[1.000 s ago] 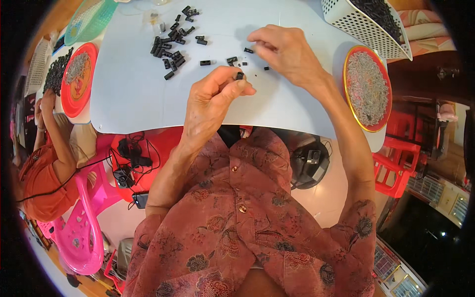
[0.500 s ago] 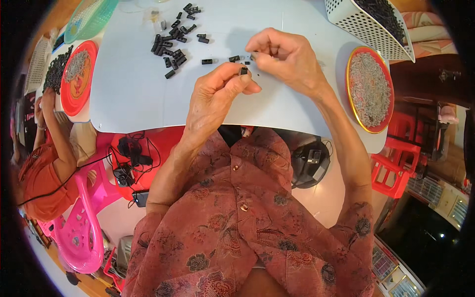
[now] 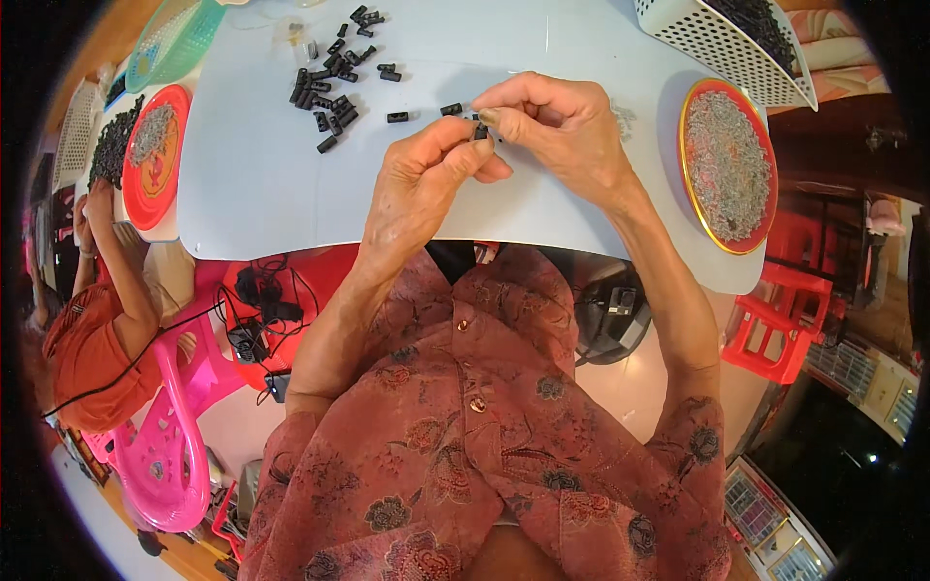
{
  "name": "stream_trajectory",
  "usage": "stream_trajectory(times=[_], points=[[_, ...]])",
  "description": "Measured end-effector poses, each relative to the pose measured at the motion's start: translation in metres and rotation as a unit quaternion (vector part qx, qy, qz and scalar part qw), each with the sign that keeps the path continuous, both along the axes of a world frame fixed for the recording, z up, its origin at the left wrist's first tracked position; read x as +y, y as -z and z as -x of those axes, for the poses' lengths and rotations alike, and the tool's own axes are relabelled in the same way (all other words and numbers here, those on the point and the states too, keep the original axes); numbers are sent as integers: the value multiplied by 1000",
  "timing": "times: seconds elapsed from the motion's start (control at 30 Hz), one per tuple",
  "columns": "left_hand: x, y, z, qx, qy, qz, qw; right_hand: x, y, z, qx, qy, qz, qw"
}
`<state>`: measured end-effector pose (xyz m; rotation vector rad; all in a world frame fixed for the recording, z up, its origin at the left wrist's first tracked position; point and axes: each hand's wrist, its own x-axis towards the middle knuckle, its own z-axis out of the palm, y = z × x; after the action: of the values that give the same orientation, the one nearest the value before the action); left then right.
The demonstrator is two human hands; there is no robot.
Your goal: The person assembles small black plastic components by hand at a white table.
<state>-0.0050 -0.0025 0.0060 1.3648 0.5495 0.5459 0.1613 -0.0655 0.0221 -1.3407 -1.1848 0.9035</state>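
Observation:
My left hand [image 3: 426, 174] pinches a small black plastic piece [image 3: 480, 131] between thumb and fingers, above the table. My right hand [image 3: 562, 131] meets it from the right, thumb and forefinger pressed together at the top of that piece. Whatever lies between those right fingertips is too small and hidden to make out. Just beyond my hands lie single black plastic pieces [image 3: 398, 117], one of them [image 3: 451, 109] close to my left fingers. Farther left, a loose heap of similar black pieces [image 3: 341, 70] is spread on the table.
At the right stands a red, gold-rimmed plate [image 3: 685, 174] of small clear parts, below a white perforated basket [image 3: 717, 60] of black pieces. On the left are a red plate [image 3: 155, 201], a green basket [image 3: 179, 48] and another person [image 3: 107, 349] handling black pieces. The white table [image 3: 281, 208] curves along its near edge.
My right hand has come down and left, so its fingertips now meet the black piece in my left hand. The left hand stays nearly in place. The view has shifted slightly.

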Motion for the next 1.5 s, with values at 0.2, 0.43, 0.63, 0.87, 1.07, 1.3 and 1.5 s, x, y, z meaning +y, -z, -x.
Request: stream_trajectory(times=[0.2, 0.43, 0.63, 0.87, 1.07, 1.3, 1.5], points=[[5, 0, 4, -3, 38, 19, 999, 1, -7, -3, -123, -5, -35, 992], [15, 0, 8, -59, 99, 165, 979, -1, 4, -6, -74, -22, -32, 996], [18, 0, 7, -31, 114, 145, 982, 0, -7, -1, -172, -36, -110, 978], [16, -1, 3, -25, 88, 117, 989, -8, -9, -5, -187, -35, -76, 979], [14, 10, 2, -48, 44, 153, 986, -8, -11, 4, -334, 14, -125, 934], [18, 8, 4, -75, 64, 191, 977, -7, -3, 11, -362, 12, -152, 920], [13, 3, 3, -93, 66, 232, 966, -6, 5, 14, -330, 28, -136, 934]])
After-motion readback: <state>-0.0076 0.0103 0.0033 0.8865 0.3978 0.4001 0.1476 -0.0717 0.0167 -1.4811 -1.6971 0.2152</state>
